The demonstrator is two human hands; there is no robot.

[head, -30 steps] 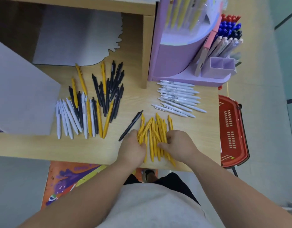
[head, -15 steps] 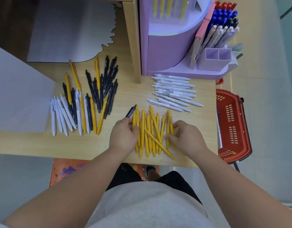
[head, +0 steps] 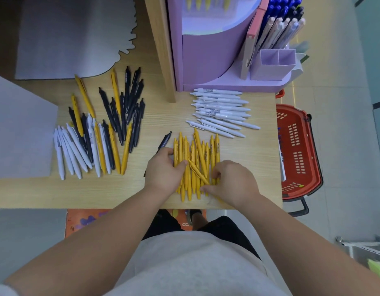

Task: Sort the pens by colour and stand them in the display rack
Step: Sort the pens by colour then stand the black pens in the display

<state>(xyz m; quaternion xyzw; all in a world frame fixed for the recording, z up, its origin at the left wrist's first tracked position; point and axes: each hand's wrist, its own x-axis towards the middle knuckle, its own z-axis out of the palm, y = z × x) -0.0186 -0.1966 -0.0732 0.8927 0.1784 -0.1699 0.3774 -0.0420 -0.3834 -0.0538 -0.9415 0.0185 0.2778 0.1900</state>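
A bunch of several yellow pens [head: 195, 152] lies near the table's front edge, mostly side by side, one lying askew across them. My left hand [head: 163, 169] curls round the bunch's left side and my right hand [head: 231, 180] curls round its right side. A single black pen [head: 164, 141] sticks out from under my left hand. Sorted white pens [head: 219, 112] lie behind the bunch. A mixed heap of black, yellow and white pens [head: 103, 124] lies at the left. The purple display rack [head: 208, 56] stands at the back with yellow pens [head: 204, 2] in it.
Blue, black and pale pens [head: 283, 22] stand in the rack's right side, with two vacant square cups [head: 276, 60] in front. A red shopping basket [head: 298, 150] sits right of the table. Grey boards [head: 20, 129] lie at the left and back.
Both hands have squeezed the yellow pens from a fanned spread into a tighter, more parallel bunch. The view has shifted nearer to the rack.
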